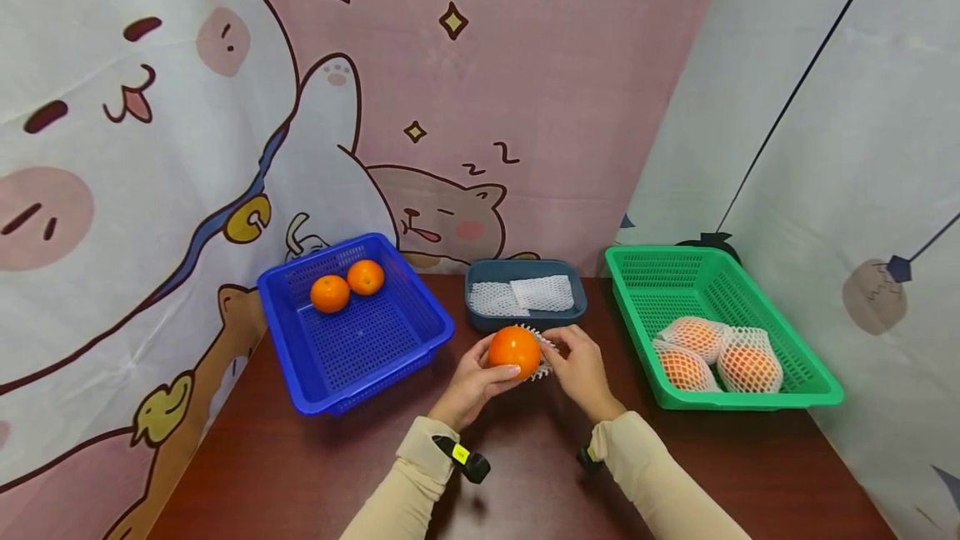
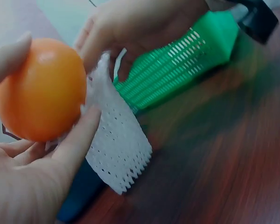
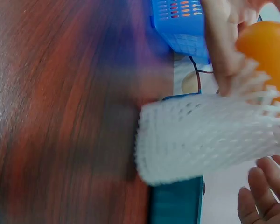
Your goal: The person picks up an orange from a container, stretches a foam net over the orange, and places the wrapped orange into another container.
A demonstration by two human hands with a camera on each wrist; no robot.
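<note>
In its grip, the left hand (image 1: 474, 386) is holding an orange (image 1: 514, 351); the right hand (image 1: 581, 369) is pinching a white foam net (image 2: 116, 140) beside the fruit, above the counter (image 1: 525, 482). Just beyond, a dark tray (image 1: 525, 267) is holding more nets (image 1: 543, 292). Leftward, a blue basket (image 1: 360, 348) is carrying two oranges (image 1: 366, 277); rightward, a green basket (image 1: 648, 282) is carrying three netted fruits (image 1: 750, 363).

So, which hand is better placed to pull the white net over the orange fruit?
Probably the right hand: it holds the white net, while the left hand grips the orange fruit close beside it.
</note>
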